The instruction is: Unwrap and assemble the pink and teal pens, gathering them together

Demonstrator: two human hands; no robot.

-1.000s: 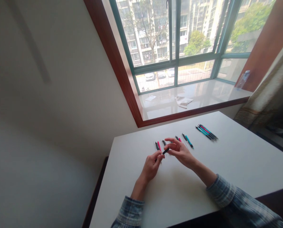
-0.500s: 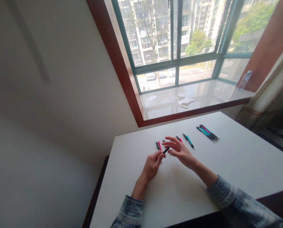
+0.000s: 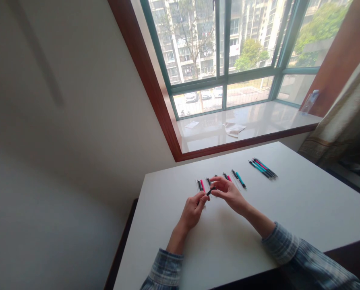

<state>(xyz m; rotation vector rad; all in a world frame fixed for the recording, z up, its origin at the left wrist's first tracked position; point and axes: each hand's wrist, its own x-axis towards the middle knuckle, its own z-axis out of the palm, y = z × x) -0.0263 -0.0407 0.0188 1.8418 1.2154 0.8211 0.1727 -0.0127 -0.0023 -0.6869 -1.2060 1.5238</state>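
My left hand (image 3: 193, 209) is closed around a pen, whose black end (image 3: 210, 191) sticks out past the thumb and index finger. From the other side, my right hand (image 3: 228, 194) has its thumb and index finger on the tip of that black end, the other fingers curled above. The rest of the pen is hidden in my left fist. Just beyond the hands lie small groups of pen parts: black and pink pieces (image 3: 201, 185), more pink and black ones (image 3: 227, 177), and a black and teal pair (image 3: 239, 179) with a thin clear refill beside it.
A row of several whole pens (image 3: 263, 168), teal, pink and black, lies farther right on the white table (image 3: 288, 209). Behind the table, a window sill (image 3: 258, 117) holds a crumpled cloth (image 3: 234, 129) and a clear bottle (image 3: 309, 102). A wall (image 3: 77, 161) rises on the left.
My right hand has moved slightly left and its thumb and index finger have closed onto the pen's black end. My left hand keeps its hold.
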